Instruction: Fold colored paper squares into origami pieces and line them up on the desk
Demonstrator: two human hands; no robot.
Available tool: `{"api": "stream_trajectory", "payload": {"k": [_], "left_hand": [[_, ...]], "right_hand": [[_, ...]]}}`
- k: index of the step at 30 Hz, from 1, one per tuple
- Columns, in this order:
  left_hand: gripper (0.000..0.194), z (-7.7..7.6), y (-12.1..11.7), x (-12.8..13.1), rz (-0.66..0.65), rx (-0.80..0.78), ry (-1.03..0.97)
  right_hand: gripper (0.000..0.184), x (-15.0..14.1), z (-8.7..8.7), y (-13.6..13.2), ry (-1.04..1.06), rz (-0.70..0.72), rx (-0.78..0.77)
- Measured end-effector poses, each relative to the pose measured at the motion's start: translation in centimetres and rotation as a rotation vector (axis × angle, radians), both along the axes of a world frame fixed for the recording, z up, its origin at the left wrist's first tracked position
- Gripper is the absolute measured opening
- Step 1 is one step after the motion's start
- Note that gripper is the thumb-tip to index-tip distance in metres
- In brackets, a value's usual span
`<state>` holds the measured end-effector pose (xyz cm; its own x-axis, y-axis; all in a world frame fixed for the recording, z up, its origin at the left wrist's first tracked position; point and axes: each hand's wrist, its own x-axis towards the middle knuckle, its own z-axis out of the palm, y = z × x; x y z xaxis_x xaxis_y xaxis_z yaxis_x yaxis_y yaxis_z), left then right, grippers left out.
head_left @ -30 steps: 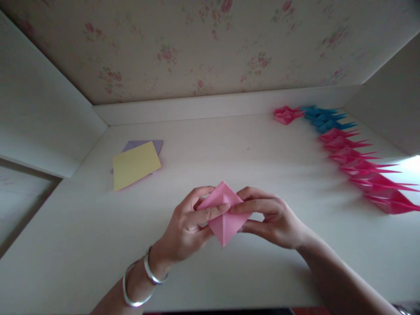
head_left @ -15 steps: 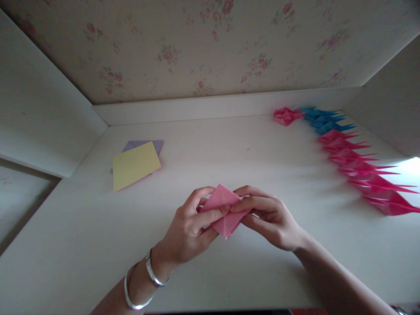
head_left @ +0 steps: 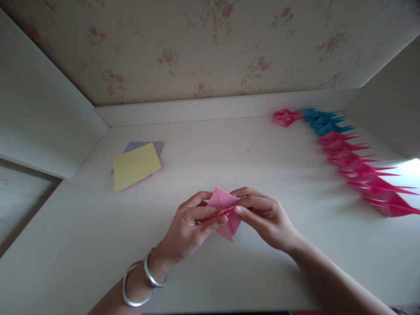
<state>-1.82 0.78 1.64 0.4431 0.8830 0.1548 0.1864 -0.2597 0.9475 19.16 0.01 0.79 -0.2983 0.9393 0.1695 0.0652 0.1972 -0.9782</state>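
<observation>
A partly folded piece of pink origami paper (head_left: 223,199) is held between both hands, above the front middle of the white table. My left hand (head_left: 190,221) grips its left side, with the thumb at the lower layers and the fingers along the middle. From the right, my right hand (head_left: 267,216) pinches the paper, its thumb tip pressed near the centre where a darker pink fold stands up. One pointed corner points away and another hangs toward me. The fingers hide the side corners.
On the left, a yellow paper sheet (head_left: 137,167) overlaps purple paper (head_left: 159,146). Along the right side runs a row of folded pink paper pieces (head_left: 390,203) with long points, blue ones (head_left: 323,120) behind them and another pink one (head_left: 286,117). A wallpapered wall (head_left: 183,52) closes the back.
The pink paper has tilted, and its middle layers now stand up as a fold. My right thumb has come to the front of the paper; my left thumb has shifted lower.
</observation>
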Motion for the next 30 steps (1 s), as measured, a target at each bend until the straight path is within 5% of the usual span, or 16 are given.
{"api": "stream_trajectory", "payload": {"k": [6,30], "left_hand": [[0.021,0.0,-0.1,0.4,0.028,-0.187,-0.048],[0.026,-0.4,-0.4,0.7,0.096,-0.223,-0.040]], "right_hand": [[0.021,-0.7,0.1,-0.3,0.010,-0.029,-0.097],[0.024,-1.9,-0.4,-0.3,-0.047,-0.211,-0.097]]}}
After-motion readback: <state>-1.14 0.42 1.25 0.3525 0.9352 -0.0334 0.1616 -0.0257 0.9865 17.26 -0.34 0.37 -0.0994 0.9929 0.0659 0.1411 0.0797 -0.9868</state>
